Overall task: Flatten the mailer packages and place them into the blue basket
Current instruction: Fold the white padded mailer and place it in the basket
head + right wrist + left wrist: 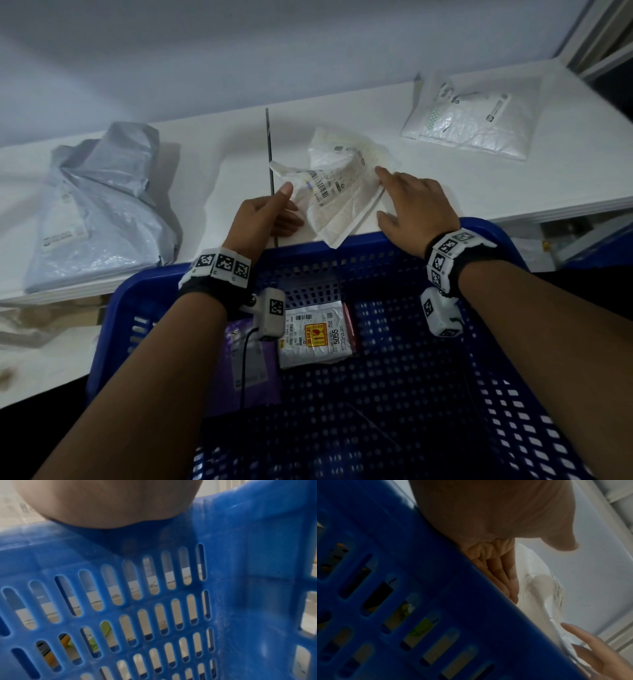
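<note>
A crumpled white mailer [339, 185] with a barcode label lies on the white table [219, 144], just beyond the blue basket [479, 377]. My left hand [270, 212] sits at its left edge, thumb raised against a corner flap, fingers lying straight against the mailer's side [537, 588]. My right hand [411, 202] rests with spread fingers [590, 649] on the mailer's right edge. Neither hand grips it. The basket holds a purple mailer [246, 370] and a flat white mailer [315, 335] with a yellow-red label. The right wrist view shows only the basket wall [154, 601] under the heel of my hand.
A large grey mailer [102, 205] lies rumpled at the table's left. A white bubble mailer [472, 116] sits at the back right. A dark seam [269, 144] runs across the table by my left hand. The basket rim [342, 246] touches the table's front edge.
</note>
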